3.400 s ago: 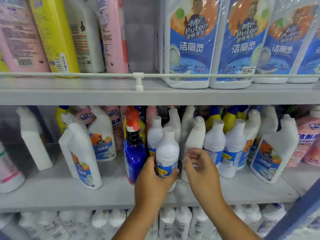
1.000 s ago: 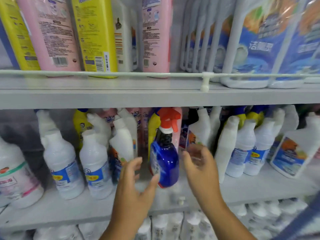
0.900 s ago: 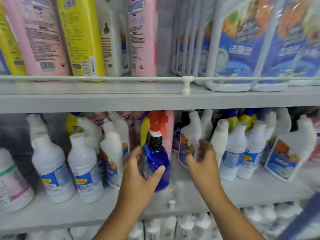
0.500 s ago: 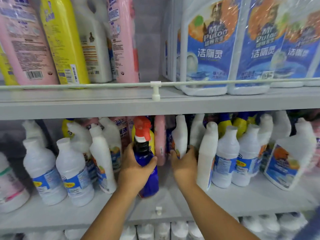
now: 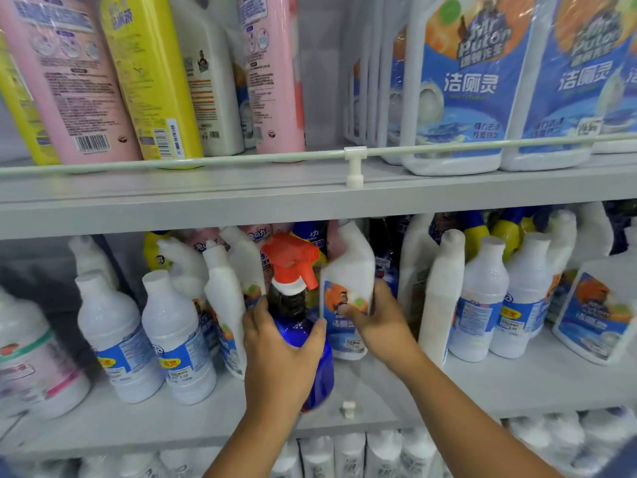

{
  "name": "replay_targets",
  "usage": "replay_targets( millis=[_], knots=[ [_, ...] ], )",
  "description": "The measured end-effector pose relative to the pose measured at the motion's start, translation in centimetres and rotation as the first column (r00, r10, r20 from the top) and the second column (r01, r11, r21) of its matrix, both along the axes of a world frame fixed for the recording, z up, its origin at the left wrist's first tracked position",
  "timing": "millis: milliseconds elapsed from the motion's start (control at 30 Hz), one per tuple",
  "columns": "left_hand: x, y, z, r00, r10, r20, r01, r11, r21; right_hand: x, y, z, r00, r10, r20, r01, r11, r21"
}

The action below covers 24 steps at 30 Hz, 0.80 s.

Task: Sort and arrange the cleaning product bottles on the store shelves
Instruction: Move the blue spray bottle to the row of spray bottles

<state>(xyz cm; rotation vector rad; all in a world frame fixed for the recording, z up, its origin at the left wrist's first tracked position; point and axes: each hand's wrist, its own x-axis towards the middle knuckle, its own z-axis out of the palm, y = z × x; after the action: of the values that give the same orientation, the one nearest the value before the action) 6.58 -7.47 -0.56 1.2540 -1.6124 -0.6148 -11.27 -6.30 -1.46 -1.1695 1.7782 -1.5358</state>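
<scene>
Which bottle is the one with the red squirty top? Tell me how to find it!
Look at the middle shelf, the one under the tall pink and yellow bottles. Near its centre, the left hand grips the spray bottle, beside a white bottle that the right hand holds. It is the only dark blue bottle there, and the only one with a red trigger top.

Blue spray bottle, red-orange trigger head, upright near middle shelf front edge, gripped round its shoulder. White angled-neck toilet cleaner bottle just behind-right, upright, blue-orange label, held at label height.
</scene>
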Motion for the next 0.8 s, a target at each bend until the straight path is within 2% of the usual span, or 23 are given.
replay_targets(
  millis=[200, 367, 433, 567, 700, 800],
  knots=[
    [0.0, 0.0, 0.0, 1.0, 0.013, -0.005, -0.013, 1.0, -0.018, 3.8, -1.9, -1.0, 0.975, 0.211, 0.067, -0.204, 0.974, -0.097],
    [0.1, -0.1, -0.3, 1.0, 0.004, -0.016, -0.004, 1.0, -0.027, 3.3, -2.8, -0.9, 0.975, 0.224, -0.003, -0.224, 0.974, 0.032],
    [0.1, -0.1, -0.2, 1.0, -0.003, -0.02, 0.002, 1.0, -0.031, 2.1, -2.5, -1.1, 0.992, 0.122, -0.02, -0.122, 0.992, 0.017],
    [0.0, -0.2, -0.3, 1.0, -0.007, -0.009, 0.006, 1.0, -0.027, -1.6, -1.8, -0.3, 0.988, -0.128, 0.082, 0.136, 0.986, -0.097],
    [0.2, -0.3, -0.5, 1.0, -0.013, -0.024, 0.012, 1.0, -0.013, -3.3, -3.1, -0.2, 0.956, -0.293, -0.006, 0.291, 0.953, -0.079],
    [0.1, -0.3, -0.4, 0.999, -0.016, -0.038, 0.015, 1.0, -0.011, -3.9, -4.6, -0.7, 0.921, -0.373, -0.109, 0.375, 0.927, -0.004]
  ],
)
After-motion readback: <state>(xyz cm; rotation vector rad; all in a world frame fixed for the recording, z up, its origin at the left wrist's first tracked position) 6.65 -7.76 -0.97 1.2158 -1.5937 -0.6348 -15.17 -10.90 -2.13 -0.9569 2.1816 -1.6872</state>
